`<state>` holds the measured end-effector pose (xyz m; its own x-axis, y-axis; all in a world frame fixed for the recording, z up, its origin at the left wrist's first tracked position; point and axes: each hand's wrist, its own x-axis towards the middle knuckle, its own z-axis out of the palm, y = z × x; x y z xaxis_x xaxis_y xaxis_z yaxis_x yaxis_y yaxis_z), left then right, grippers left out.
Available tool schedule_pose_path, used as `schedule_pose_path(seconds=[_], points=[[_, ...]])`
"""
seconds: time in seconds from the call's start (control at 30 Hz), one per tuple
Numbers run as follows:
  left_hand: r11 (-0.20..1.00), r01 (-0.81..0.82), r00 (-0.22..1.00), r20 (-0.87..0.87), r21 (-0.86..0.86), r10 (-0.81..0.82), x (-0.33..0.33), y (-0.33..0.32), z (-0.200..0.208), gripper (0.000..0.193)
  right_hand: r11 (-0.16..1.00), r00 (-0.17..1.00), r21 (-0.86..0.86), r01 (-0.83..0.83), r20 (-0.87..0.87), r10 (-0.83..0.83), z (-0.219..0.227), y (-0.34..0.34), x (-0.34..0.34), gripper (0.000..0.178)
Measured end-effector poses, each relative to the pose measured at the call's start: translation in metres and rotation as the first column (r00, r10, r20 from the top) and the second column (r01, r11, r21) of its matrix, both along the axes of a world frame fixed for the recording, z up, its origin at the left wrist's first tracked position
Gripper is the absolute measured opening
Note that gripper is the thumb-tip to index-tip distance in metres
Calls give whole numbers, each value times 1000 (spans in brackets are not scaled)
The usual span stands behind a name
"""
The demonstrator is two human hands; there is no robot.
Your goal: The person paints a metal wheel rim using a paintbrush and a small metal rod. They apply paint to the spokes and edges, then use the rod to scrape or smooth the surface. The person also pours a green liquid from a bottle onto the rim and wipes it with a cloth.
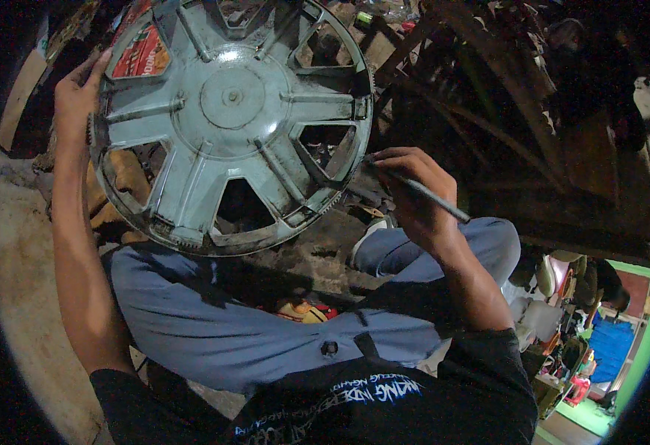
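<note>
A large grey-green wheel cover (191,148), dirt-smudged, with spokes and open gaps between them, is held up above my lap. My left hand (78,100) grips its left rim, with the thumb near the top edge and the other fingers partly hidden behind. Close to the lower right rim, my right hand (420,185) is closed around a slim grey rod-like tool (436,199), held much like a pen. The tool's front end points at the rim; whether it touches there I cannot tell.
My crossed legs in blue-grey trousers (184,319) lie below the cover. Dark wooden beams (488,111) and clutter fill the far right. A red printed sheet (141,55) shows through one gap. Bare floor (21,297) lies at left; a blue cloth (611,348) hangs by a green-framed opening.
</note>
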<state>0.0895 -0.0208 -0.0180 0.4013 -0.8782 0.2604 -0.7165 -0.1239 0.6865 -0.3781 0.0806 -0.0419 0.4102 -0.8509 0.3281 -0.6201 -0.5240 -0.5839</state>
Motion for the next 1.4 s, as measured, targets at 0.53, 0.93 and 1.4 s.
schedule_pose_path(seconds=[0.53,0.93,1.4], points=[[999,-38,999,24,-20,38,7,-6,-10,48,938,986,341,67,119,-113,32,47,-3,26],[994,-106,994,13,30,105,7,2,4,46,995,994,14,103,26,-104,3,56,15,25],[996,-84,991,101,-36,87,5,-3,0,49,981,987,172,-86,148,61,3,66,25,31]])
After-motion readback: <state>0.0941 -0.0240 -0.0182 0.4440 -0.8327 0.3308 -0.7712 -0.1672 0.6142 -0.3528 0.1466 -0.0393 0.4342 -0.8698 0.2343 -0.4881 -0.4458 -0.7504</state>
